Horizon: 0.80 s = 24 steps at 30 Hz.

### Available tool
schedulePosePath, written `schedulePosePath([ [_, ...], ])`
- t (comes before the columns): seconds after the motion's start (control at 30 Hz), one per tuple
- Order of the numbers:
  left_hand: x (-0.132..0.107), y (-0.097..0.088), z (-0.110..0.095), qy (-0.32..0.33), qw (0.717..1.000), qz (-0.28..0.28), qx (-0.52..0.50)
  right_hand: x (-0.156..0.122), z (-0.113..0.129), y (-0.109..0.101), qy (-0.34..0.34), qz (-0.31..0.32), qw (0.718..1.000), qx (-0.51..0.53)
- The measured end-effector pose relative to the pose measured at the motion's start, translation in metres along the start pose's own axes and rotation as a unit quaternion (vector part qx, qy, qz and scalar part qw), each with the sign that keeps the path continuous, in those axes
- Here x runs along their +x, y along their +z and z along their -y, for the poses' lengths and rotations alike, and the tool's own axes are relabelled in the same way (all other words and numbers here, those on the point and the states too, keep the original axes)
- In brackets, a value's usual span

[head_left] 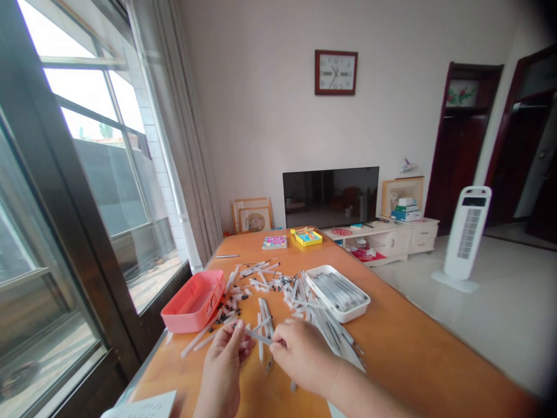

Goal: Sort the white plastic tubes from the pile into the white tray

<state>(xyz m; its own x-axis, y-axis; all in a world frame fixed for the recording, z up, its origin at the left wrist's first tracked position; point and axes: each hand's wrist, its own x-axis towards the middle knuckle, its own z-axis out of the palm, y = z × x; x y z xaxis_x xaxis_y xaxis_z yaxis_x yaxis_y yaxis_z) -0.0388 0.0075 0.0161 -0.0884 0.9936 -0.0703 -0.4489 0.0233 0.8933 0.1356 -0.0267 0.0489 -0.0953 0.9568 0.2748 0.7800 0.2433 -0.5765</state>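
Observation:
My left hand [228,363] pinches one end of a translucent pen [258,337] between thumb and fingers. At its other end, the closed fingers of my right hand [300,353] grip the same pen, which lies nearly level between the two hands. Just beyond them, several pale pen barrels [261,319] lie side by side on the table. Small black pen parts [230,310] and white pieces are strewn to the left. A heap of pens and barrels [310,307] spreads behind my right hand, beside a white tray [348,317] of grey-looking pens [339,289].
A red-pink plastic basket [185,322] stands at the table's left edge. Farther back on the wooden table [391,348] are a lone pen [227,256], a colourful booklet [274,242] and a yellow box [308,239]. A paper [145,406] lies at the front left.

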Motion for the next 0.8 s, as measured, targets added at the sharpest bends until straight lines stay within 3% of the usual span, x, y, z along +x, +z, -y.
schedulePosePath([
  [0.13,-0.002,0.000,0.000,-0.001,1.000,0.016,0.006,0.001,-0.003,-0.006,0.013,0.005,0.999,0.028],
  [0.4,-0.006,0.003,0.002,-0.002,0.996,0.024,0.083,0.005,-0.051,-0.032,0.061,-0.030,0.989,0.133],
  [0.67,-0.020,0.016,0.009,-0.019,0.980,0.159,0.116,-0.028,-0.042,-0.041,-0.015,0.106,0.980,0.166],
  [0.73,-0.018,0.015,0.012,-0.023,0.982,0.152,0.111,-0.017,-0.055,-0.051,0.004,0.086,0.978,0.191],
  [0.8,-0.015,0.013,0.013,-0.035,0.986,0.134,0.093,0.003,-0.079,-0.069,0.064,-0.040,0.987,0.141],
])
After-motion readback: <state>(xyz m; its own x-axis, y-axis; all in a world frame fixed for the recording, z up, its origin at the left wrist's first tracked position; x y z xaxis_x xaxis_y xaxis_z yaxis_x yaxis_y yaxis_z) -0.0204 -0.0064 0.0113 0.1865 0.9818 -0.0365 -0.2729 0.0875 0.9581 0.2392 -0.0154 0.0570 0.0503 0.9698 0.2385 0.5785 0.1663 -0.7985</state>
